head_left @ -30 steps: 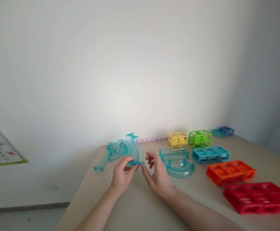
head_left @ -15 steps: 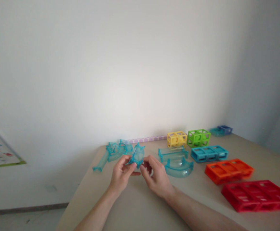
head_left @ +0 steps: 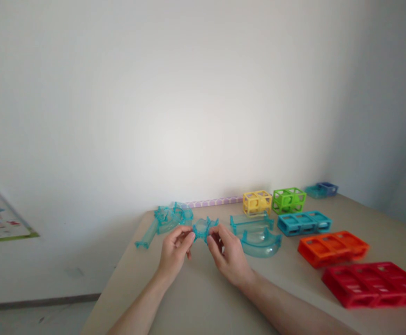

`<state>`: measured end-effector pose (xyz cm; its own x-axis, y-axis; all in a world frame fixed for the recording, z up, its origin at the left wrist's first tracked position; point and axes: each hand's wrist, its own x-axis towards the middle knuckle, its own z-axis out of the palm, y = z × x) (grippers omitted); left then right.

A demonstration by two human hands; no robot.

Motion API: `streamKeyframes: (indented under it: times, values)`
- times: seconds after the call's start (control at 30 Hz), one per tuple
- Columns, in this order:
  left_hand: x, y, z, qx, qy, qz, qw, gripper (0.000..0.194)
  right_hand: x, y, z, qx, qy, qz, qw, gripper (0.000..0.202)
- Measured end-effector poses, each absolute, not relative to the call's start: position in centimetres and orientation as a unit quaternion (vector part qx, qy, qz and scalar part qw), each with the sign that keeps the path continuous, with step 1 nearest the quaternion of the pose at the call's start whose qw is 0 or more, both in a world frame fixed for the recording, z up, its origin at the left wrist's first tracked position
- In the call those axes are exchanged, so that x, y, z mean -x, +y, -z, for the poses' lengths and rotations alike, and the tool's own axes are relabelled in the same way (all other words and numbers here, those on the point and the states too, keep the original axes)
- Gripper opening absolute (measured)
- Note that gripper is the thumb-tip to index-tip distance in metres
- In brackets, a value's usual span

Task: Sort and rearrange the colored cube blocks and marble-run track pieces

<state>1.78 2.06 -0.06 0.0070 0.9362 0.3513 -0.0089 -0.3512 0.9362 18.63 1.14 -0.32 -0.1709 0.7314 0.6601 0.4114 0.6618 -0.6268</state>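
A small translucent teal track piece [head_left: 202, 228] with pronged ends is held between both hands above the table. My left hand [head_left: 175, 249] pinches its left end between thumb and fingers. On the opposite end, the fingers of my right hand [head_left: 227, 251] are closed around the edge. Just right of that hand lie a curved teal track piece [head_left: 261, 244] and a straight teal track piece [head_left: 251, 224]. Beyond my left hand, several more teal track pieces [head_left: 169, 216] are bunched together, one straight length pointing toward me.
Along the right stand a yellow frame block [head_left: 256, 203], a green one [head_left: 289, 201], a turquoise one [head_left: 304, 223], an orange one [head_left: 333, 248] and a red one [head_left: 373, 284]. A blue block [head_left: 327, 188] sits in the far corner. A purple patterned strip [head_left: 215, 202] runs along the wall.
The teal piece has been turned from standing up to lying lower and flatter between the hands. My fingers have shifted to its two ends.
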Motion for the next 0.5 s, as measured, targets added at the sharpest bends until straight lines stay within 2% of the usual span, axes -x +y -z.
streamKeyframes:
  times: [0.5]
  values:
    - [-1.78,1.79,0.26,-0.651,0.426,-0.548,0.308,0.022,-18.89,1.49,0.73,0.376,-0.748,-0.143,0.528,0.009]
